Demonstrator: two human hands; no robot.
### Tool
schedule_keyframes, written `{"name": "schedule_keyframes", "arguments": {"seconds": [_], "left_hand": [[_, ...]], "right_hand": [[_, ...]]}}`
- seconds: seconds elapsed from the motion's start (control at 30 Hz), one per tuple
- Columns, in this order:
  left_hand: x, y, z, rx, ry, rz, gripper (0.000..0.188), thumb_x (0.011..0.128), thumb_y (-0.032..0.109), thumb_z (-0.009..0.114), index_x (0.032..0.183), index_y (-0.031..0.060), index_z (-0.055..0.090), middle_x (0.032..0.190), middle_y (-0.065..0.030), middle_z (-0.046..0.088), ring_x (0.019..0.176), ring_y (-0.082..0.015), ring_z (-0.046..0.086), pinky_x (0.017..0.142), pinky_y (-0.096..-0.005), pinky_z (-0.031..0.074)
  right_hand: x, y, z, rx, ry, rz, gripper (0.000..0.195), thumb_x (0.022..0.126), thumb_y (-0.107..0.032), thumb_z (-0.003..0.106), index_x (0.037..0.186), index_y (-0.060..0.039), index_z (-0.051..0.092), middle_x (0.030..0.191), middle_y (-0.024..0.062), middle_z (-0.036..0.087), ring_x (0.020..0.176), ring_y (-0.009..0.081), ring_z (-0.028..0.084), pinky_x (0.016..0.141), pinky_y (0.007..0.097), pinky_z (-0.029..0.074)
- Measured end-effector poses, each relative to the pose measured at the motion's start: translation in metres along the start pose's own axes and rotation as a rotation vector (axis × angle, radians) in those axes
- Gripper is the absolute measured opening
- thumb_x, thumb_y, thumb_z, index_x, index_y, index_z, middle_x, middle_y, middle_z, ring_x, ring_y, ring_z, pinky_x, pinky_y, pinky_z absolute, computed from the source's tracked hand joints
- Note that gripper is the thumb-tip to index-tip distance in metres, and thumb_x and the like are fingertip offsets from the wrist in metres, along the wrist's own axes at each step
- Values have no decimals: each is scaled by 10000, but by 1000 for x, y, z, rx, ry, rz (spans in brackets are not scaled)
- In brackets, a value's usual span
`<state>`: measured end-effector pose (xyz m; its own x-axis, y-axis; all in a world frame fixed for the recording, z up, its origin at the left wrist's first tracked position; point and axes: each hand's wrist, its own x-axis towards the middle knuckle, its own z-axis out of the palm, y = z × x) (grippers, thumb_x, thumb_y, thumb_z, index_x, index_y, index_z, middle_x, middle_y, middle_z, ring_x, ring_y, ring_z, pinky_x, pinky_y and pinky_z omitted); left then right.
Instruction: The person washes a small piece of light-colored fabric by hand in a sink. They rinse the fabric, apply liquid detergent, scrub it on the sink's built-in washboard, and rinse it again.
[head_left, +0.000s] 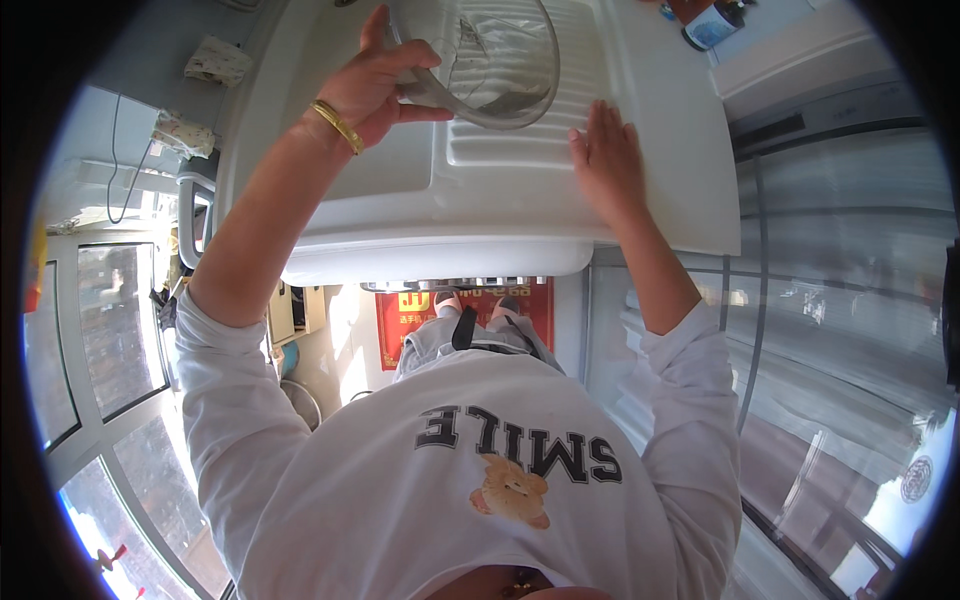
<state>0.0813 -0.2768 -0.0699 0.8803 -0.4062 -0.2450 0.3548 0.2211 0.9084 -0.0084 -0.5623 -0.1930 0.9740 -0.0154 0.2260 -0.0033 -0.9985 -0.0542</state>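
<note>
At the top of the head view my left hand, with a gold bangle at its wrist, grips the rim of a clear bowl. The bowl is tilted over the ribbed washboard part of a white laundry sink. Through its clear wall the ridges show, along with some dark marks that I cannot make out. Right of the bowl, apart from it, my right hand lies palm down on the smooth edge beside the ridges, its fingers together and holding nothing.
The sink's basin is on the left. A pump bottle with a blue and white label stands at the top right. A patterned cloth-like item is at the upper left. Below lies a red mat under my feet.
</note>
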Motion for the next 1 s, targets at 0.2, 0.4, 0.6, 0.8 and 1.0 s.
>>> {"name": "schedule_keyframes", "arguments": {"seconds": [0.2,0.4,0.6,0.8,1.0], "left_hand": [[-6,8,26,167,3,-5,964,823,45,589,1513,394,13,1078,-85,498,921,-265,583,796,-606,527],[-13,-1,39,158,46,-9,974,817,20,584,1509,406,18,1032,-68,500,852,-224,577,747,-589,548],[-19,-11,37,205,57,34,970,823,21,590,1523,354,7,1022,-70,493,844,-224,568,723,-560,565],[-24,-5,33,239,48,84,1030,740,-26,564,1527,336,7,1158,-86,506,888,-231,581,696,-534,580],[-23,0,3,232,-72,177,998,709,-35,543,1523,327,94,1224,-90,503,942,-246,599,633,-477,595]], "right_hand": [[-1,3,4,-17,37,-15,610,1001,-382,329,1424,58,336,1471,201,384,1399,292,311,1155,426,209],[-3,4,9,31,105,-46,607,981,-369,373,1404,65,355,1454,227,388,1375,319,337,1142,443,231],[-5,-1,1,56,81,-77,584,976,-342,403,1391,68,365,1446,219,398,1369,318,345,1140,441,241],[-3,2,17,74,141,-88,552,977,-341,410,1387,28,388,1438,210,405,1368,314,349,1136,448,261],[-1,-4,17,14,87,-25,547,983,-381,391,1392,-20,409,1452,188,400,1366,319,357,1135,449,269]]}}
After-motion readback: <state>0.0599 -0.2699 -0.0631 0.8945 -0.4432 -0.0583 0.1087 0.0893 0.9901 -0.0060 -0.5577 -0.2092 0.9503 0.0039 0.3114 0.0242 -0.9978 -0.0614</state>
